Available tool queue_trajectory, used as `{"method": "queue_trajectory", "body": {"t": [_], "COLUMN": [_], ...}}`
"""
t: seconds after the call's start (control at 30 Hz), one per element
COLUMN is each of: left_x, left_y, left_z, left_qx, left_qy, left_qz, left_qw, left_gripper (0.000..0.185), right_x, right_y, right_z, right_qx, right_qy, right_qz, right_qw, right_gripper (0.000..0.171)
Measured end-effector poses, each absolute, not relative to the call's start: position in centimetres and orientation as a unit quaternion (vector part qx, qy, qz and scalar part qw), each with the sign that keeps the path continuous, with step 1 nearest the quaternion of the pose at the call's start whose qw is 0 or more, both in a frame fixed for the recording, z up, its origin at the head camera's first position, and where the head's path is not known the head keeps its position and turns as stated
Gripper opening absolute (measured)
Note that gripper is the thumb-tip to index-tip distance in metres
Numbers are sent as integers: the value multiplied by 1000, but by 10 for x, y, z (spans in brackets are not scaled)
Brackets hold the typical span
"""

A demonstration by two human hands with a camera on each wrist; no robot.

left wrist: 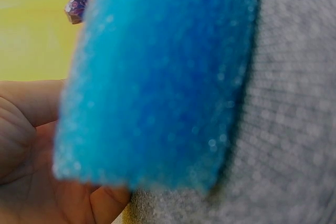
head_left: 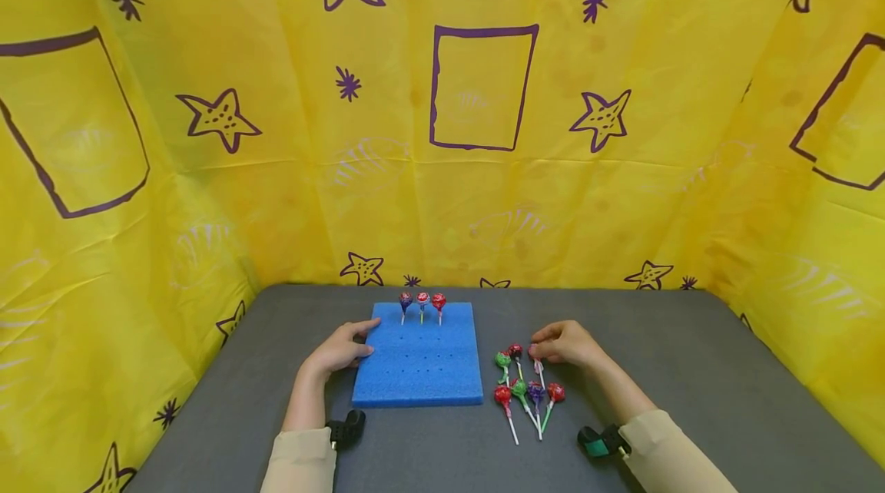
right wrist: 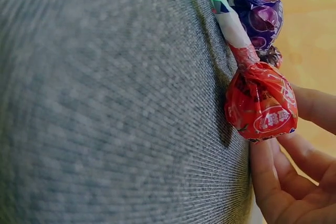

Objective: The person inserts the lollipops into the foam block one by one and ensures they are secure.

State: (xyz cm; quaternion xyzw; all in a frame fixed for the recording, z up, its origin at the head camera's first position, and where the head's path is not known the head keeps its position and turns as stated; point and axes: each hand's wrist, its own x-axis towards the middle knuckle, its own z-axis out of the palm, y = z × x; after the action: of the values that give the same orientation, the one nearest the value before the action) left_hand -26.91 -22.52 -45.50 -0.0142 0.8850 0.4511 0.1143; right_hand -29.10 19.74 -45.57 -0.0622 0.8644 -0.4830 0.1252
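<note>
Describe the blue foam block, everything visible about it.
The blue foam block is a flat, square slab of bright blue, porous-looking foam lying flat on the grey table. Its top carries a grid of small dark holes. Three wrapped lollipops stand upright in the far row. The left hand rests against its left edge, thumb on the top near the far corner. Loose lollipops lie apart to its right.
</note>
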Motion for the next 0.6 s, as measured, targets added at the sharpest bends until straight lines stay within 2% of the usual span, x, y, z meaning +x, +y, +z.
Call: {"method": "queue_trajectory", "body": {"t": [0.6], "left_x": [-269], "left_y": [-225], "left_z": [-455], "left_qx": [-21], "left_qy": [886], "left_qz": [449], "left_qw": [115], "left_gripper": [56], "right_x": [-290], "right_y": [199], "right_z": [-455], "right_qx": [-75], "right_qy": [868], "right_qz": [-473], "right_qw": [129], "right_gripper": [31]}}
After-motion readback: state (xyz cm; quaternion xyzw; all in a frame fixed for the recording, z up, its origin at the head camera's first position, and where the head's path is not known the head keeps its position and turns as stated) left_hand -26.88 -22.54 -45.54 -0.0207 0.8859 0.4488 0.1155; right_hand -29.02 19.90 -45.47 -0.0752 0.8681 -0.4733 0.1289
